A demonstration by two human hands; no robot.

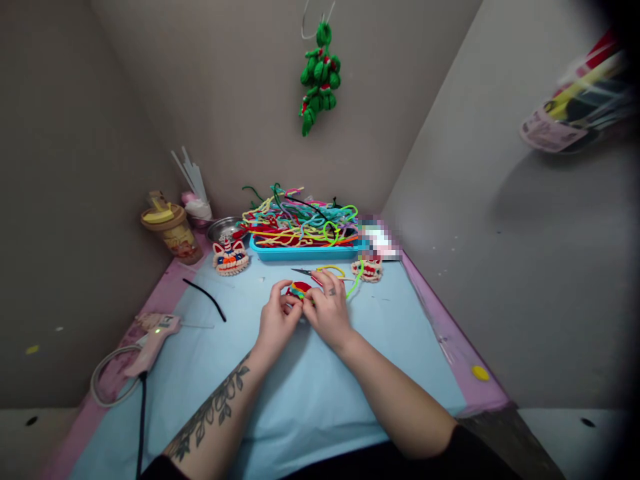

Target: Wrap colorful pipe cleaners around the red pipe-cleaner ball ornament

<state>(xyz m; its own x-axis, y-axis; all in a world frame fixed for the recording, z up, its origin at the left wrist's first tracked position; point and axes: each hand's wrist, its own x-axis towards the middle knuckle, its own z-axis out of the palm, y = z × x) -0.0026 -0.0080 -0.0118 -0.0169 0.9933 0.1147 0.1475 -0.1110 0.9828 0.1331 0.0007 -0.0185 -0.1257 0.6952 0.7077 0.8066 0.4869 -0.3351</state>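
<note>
My left hand (277, 319) and my right hand (327, 311) meet over the light blue table mat (300, 393), fingers pinched on a small red pipe-cleaner piece (299, 289) with coloured strands. A lime green pipe cleaner (356, 283) trails from it to the right. Small scissors (306, 273) lie just beyond my fingers, beside a yellow loop (331, 269).
A blue tray (305, 251) heaped with coloured pipe cleaners sits at the back. Two finished lion-face pieces (231, 257) (368, 268) flank it. A black pipe cleaner (205, 298) and pink glue gun (150, 340) lie left. A lidded cup (173, 233), metal bowl (224, 229) and hanging green ornament (319, 77) are behind.
</note>
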